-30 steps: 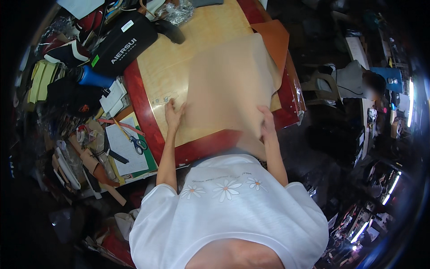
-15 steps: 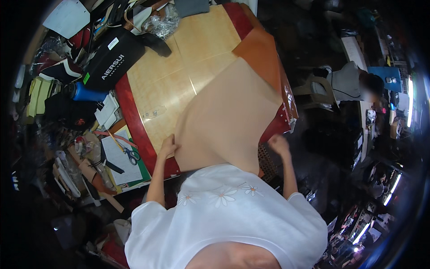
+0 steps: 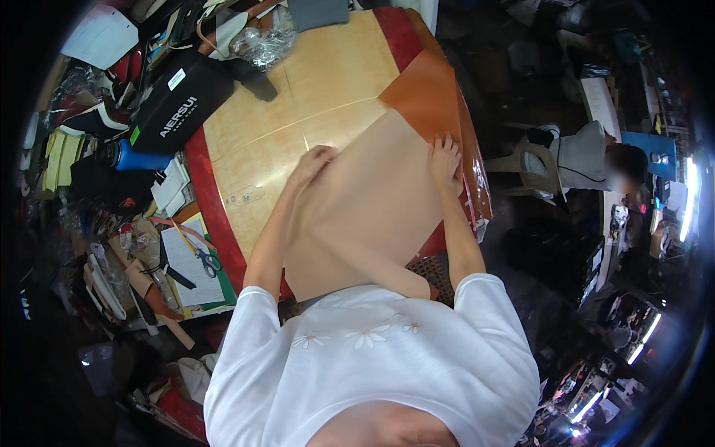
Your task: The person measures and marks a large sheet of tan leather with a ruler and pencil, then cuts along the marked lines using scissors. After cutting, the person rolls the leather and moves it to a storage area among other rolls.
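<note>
One pale-yellow, red-bordered counter [image 3: 261, 104] is filling the middle and upper part of the frame. One large, smooth beige sheet [image 3: 365, 205] is lying at the frame's centre, its lower part bending near the counter's edge. One orange-brown sheet [image 3: 426, 93] is showing beyond it at upper right. One black oblong case [image 3: 182, 100] is resting at upper left. Two bare forearms [image 3: 272, 235] are reaching upward, spreading apart. The right hand [image 3: 445, 160] is lying palm-down where both sheets meet, fingers released and extending upward. The left hand [image 3: 313, 165] is curling at the beige sheet's left edge; whether its fingers are grasping, I cannot tell.
</note>
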A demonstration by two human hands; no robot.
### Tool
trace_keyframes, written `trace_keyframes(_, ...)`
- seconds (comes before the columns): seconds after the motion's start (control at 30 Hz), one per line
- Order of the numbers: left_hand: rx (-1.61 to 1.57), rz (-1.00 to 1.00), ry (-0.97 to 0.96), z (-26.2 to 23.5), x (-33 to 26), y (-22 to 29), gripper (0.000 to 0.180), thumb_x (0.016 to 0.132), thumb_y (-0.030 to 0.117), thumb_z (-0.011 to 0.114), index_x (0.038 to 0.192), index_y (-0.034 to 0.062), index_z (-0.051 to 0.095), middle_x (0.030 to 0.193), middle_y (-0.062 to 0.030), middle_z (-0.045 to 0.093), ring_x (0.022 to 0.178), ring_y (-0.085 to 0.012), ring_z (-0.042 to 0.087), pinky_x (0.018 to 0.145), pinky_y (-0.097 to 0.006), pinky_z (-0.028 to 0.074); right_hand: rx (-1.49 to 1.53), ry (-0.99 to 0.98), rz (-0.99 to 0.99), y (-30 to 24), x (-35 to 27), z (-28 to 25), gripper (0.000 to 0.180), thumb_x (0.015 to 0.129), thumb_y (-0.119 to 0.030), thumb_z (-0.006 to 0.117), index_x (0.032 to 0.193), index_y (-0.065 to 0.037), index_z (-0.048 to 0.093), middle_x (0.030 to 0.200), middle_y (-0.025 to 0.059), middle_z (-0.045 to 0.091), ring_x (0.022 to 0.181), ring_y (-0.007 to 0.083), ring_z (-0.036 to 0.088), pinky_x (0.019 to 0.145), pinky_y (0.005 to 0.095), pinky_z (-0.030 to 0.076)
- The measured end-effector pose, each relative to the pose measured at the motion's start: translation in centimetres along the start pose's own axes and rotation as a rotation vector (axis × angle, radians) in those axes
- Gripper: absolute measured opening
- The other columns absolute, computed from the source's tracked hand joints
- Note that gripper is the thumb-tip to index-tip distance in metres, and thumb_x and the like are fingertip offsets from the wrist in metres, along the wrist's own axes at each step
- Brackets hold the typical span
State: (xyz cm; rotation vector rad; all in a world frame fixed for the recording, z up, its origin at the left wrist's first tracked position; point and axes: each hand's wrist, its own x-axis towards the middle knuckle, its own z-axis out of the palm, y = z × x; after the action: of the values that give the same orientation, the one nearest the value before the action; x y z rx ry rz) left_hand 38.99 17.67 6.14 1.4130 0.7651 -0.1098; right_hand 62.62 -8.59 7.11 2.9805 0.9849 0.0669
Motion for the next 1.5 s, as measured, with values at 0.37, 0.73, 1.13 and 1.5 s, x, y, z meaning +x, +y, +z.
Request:
trace_keyframes(0.37,-0.167,0.245,-0.566,6.9,-10.1,4.0,0.048,0.095,0.044,0.053,0.113,-0.0001,0.060,0.100,-0.0123,0.066,0.091,-0.0185,0.062,0.082,-0.032,0.050,0.817,0.312,0.211,0.7,2.6,-6.8,0.018,0.099,-0.015,0.043,0.106,-0.001,0.053,0.101,0.0185,0.060,0.093,0.0311,0.060,0.084,0.0401,0.047)
trace_keyframes(0.73,-1.262,-0.313,-0.171,9.5,-6.2,1.9,0.087,0.089,0.070,0.037,0.141,0.0006,0.035,0.139,-0.0174,0.045,0.128,-0.0280,0.045,0.103,-0.046,0.040,2.073,0.019,0.200,-1.3,-0.6,-16.9,0.034,0.095,-0.005,0.052,0.128,-0.003,0.049,0.126,0.0104,0.057,0.115,0.0196,0.057,0.099,0.0340,0.048)
trace_keyframes(1.13,0.240,0.761,0.279,-10.1,0.5,24.6,0.054,0.089,0.028,0.063,0.132,-0.0015,0.048,0.126,-0.0153,0.057,0.113,-0.0234,0.057,0.095,-0.036,0.046,1.927,0.025,0.077,-0.7,17.7,-16.6,0.033,0.099,-0.013,0.049,0.129,0.002,0.045,0.121,0.0130,0.055,0.111,0.0230,0.055,0.095,0.0358,0.047)
trace_keyframes(1.5,0.715,0.691,0.790,-11.0,4.0,6.5,0.076,0.084,0.023,0.066,0.144,-0.0033,0.027,0.142,-0.0288,0.036,0.131,-0.0398,0.039,0.107,-0.042,0.036,0.943,0.053,0.256,3.6,13.7,-2.2,0.050,0.088,-0.028,0.068,0.125,0.002,0.052,0.101,0.0079,0.063,0.085,0.0144,0.058,0.074,0.0294,0.048)
